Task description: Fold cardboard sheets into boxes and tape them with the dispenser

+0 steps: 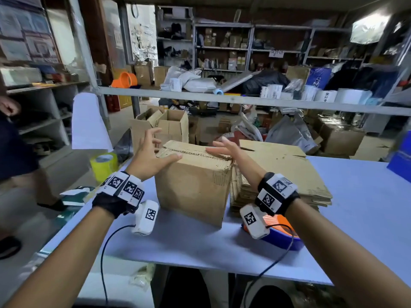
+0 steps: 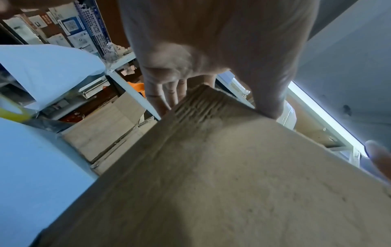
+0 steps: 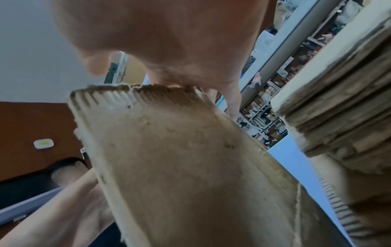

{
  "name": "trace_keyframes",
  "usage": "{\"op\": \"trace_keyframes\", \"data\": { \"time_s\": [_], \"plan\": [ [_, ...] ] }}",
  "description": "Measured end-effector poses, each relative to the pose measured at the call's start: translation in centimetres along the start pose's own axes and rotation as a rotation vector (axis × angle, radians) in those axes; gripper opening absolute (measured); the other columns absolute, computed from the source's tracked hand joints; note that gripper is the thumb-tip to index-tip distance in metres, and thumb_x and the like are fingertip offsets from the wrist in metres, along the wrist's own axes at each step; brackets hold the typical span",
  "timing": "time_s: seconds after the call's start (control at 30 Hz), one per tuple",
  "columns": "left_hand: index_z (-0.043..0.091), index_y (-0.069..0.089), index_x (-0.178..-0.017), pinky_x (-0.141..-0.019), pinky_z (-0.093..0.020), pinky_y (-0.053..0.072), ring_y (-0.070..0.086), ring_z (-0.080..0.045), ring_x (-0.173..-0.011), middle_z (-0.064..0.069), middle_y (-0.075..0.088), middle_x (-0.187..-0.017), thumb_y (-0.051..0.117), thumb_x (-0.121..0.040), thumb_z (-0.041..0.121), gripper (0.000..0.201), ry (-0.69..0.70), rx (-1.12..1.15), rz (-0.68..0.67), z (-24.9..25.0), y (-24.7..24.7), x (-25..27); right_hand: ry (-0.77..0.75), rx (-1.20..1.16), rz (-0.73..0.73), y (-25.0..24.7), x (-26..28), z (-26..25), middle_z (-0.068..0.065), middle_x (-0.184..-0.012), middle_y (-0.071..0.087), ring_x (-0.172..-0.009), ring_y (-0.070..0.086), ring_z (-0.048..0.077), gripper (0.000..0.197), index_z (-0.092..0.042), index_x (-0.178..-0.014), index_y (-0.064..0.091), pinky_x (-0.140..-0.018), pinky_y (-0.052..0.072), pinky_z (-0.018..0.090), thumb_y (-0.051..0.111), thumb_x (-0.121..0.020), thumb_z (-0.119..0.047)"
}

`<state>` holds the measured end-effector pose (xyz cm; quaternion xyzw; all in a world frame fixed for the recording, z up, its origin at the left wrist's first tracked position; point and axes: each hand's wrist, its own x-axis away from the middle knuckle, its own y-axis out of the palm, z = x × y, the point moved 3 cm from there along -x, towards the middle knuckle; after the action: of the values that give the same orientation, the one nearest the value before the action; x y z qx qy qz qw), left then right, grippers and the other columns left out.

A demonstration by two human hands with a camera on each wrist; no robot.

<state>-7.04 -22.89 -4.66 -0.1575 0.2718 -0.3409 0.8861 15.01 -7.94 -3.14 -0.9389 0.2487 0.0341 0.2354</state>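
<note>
A brown cardboard box [image 1: 193, 187] stands upright on the pale blue table [image 1: 355, 230], its top flaps folded down. My left hand [image 1: 153, 150] hovers over the box's top left corner with fingers spread and the thumb lying on the top edge. In the left wrist view the box [image 2: 211, 183] fills the frame beneath the left hand [image 2: 190, 70]. My right hand [image 1: 224, 148] rests flat on the top flaps near the right edge, fingers straight. The right wrist view shows the box [image 3: 180, 158] under the right hand [image 3: 180, 55]. An orange and blue tape dispenser [image 1: 282, 232] lies on the table beneath my right wrist.
A stack of flat cardboard sheets [image 1: 289, 174] lies right of the box, seen too as the stack [image 3: 342, 108]. A yellow tape roll [image 1: 103, 165] sits left of the table. Open cartons [image 1: 162, 126] stand behind. Another person's leg [image 1: 20, 156] is at far left.
</note>
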Motion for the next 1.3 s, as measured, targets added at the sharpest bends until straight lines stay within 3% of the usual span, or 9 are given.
{"op": "trace_keyframes", "data": {
  "time_s": [0.1,0.27,0.63,0.8,0.97,1.17,1.23,1.27,1.3],
  "plan": [
    [0.039,0.047,-0.141,-0.106,-0.032,0.036,0.045,-0.014,-0.127,0.001,0.040,-0.144,0.079,-0.073,0.048,0.076,-0.014,0.016,-0.125,0.0,0.9,-0.1,-0.006,0.127,0.048,0.0,-0.2,0.8,-0.013,-0.162,0.028,-0.143,0.028,-0.006,0.034,-0.038,-0.132,0.067,-0.124,0.019,0.035,0.061,-0.099,-0.044],
    [0.032,0.067,-0.127,-0.118,-0.027,0.027,0.041,-0.004,-0.136,0.011,0.049,-0.148,0.071,-0.090,0.023,0.039,-0.040,0.192,-0.161,0.5,1.4,0.6,0.018,0.004,0.076,0.8,-0.5,1.3,-0.013,-0.165,0.016,-0.150,0.020,0.008,0.038,-0.027,-0.138,0.063,-0.125,0.019,0.036,0.055,-0.103,-0.017],
    [0.031,0.072,-0.120,-0.107,-0.022,0.028,0.042,-0.004,-0.132,0.012,0.049,-0.145,0.067,-0.091,0.020,0.031,-0.056,0.255,-0.040,0.1,0.7,2.4,0.008,-0.039,0.166,0.9,-1.7,1.4,-0.012,-0.166,0.018,-0.135,0.024,-0.004,0.041,-0.027,-0.141,0.059,-0.097,0.027,0.009,0.043,-0.106,-0.015],
    [0.031,0.073,-0.116,-0.118,-0.031,0.029,0.045,-0.002,-0.132,0.011,0.054,-0.143,0.067,-0.090,0.016,0.031,-0.067,0.320,0.024,0.3,1.5,2.8,0.076,-0.059,0.226,0.5,-1.5,1.6,-0.009,-0.170,0.008,-0.149,0.012,0.000,0.043,-0.029,-0.152,0.046,-0.112,0.016,0.022,0.042,-0.109,-0.028],
    [0.020,0.066,-0.129,-0.118,-0.030,0.028,0.041,-0.005,-0.134,0.009,0.049,-0.144,0.065,-0.091,0.015,0.038,-0.077,0.271,0.109,0.8,2.5,3.2,0.233,-0.358,0.227,0.4,-1.4,2.0,0.001,-0.162,0.038,-0.149,0.037,0.021,0.055,-0.020,-0.158,0.037,-0.123,0.031,0.045,0.044,-0.108,-0.041],
    [0.017,0.060,-0.135,-0.112,-0.022,0.025,0.038,-0.003,-0.134,0.009,0.044,-0.148,0.057,-0.097,0.015,0.039,-0.093,0.248,0.101,1.2,2.8,3.2,0.255,-0.380,0.261,0.7,-1.1,1.5,-0.006,-0.168,0.023,-0.148,0.035,0.015,0.051,-0.010,-0.157,0.036,-0.116,0.038,0.032,0.044,-0.110,-0.026],
    [0.018,0.062,-0.134,-0.114,-0.024,0.027,0.040,-0.002,-0.132,0.010,0.047,-0.147,0.056,-0.097,0.014,0.037,-0.094,0.259,0.078,1.1,2.5,3.2,0.267,-0.324,0.273,0.7,-1.3,1.7,0.007,-0.155,0.042,-0.137,0.047,0.025,0.042,0.000,-0.146,0.043,-0.109,0.044,0.038,0.041,-0.110,-0.021],
    [0.018,0.062,-0.134,-0.116,-0.026,0.028,0.041,-0.002,-0.131,0.010,0.049,-0.145,0.055,-0.098,0.014,0.037,-0.091,0.265,0.072,1.1,2.4,3.2,0.281,-0.313,0.267,0.7,-1.5,1.7,0.000,-0.149,0.023,-0.125,0.055,0.027,0.037,0.002,-0.139,0.048,-0.102,0.047,0.039,0.040,-0.110,-0.020],
    [0.018,0.062,-0.134,-0.117,-0.028,0.029,0.042,-0.002,-0.131,0.011,0.050,-0.143,0.054,-0.098,0.014,0.037,-0.088,0.269,0.069,1.1,2.3,3.2,0.289,-0.311,0.265,0.8,-1.6,1.7,0.005,-0.099,0.046,-0.113,0.058,0.028,0.033,0.002,-0.132,0.050,-0.095,0.049,0.039,0.040,-0.109,-0.019]
  ]
}}
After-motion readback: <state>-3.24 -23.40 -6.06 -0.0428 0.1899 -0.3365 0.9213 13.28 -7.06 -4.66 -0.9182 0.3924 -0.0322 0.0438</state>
